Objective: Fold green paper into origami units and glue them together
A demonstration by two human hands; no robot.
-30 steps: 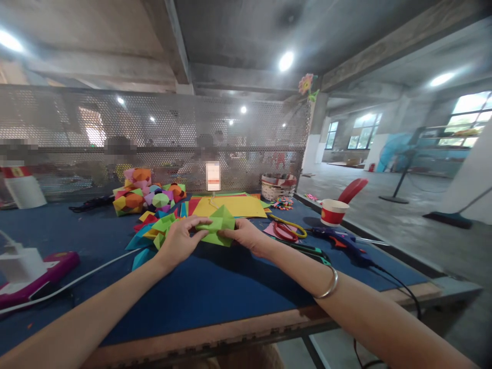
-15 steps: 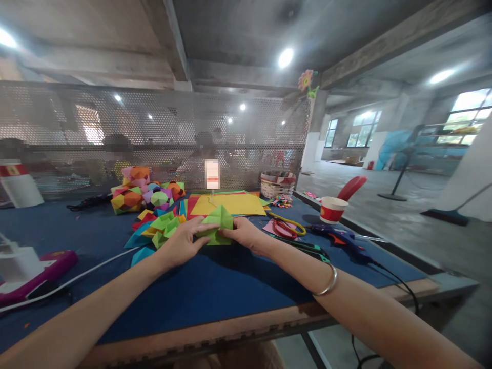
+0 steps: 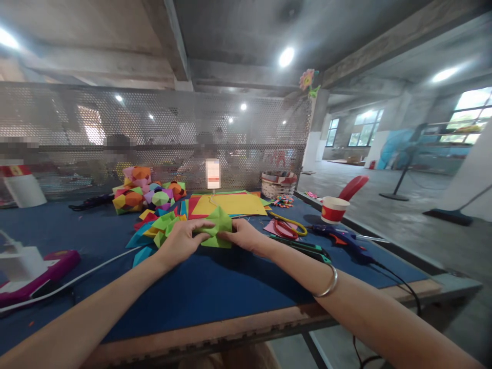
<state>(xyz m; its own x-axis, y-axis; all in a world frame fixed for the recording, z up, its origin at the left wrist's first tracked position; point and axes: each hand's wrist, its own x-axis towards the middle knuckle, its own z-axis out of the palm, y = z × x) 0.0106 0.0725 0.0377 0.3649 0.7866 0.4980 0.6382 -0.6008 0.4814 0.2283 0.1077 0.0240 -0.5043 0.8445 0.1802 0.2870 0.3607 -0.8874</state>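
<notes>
A sheet of green paper (image 3: 218,230), partly folded, is held between both hands just above the blue table mat. My left hand (image 3: 187,238) pinches its left side between thumb and fingers. On its right edge my right hand (image 3: 245,234) is closed, with the thumb on the near face. Folded paper pieces (image 3: 156,225) in green, yellow, red and blue lie in a heap beside my left hand. Behind the green paper is a stack of coloured sheets (image 3: 230,204), a yellow one on top.
Finished paper balls (image 3: 130,199) sit at the back left. On the right are yellow-and-red scissors (image 3: 288,228), a green-black cutter (image 3: 307,248), a glue gun (image 3: 342,238) and a paper cup (image 3: 333,210). A basket (image 3: 279,185) stands near the mesh screen. A white cable (image 3: 100,267) crosses the left side.
Both hands still hold the green paper. Its upper edge has tipped slightly lower and the left fingers have shifted a little on its left side.
</notes>
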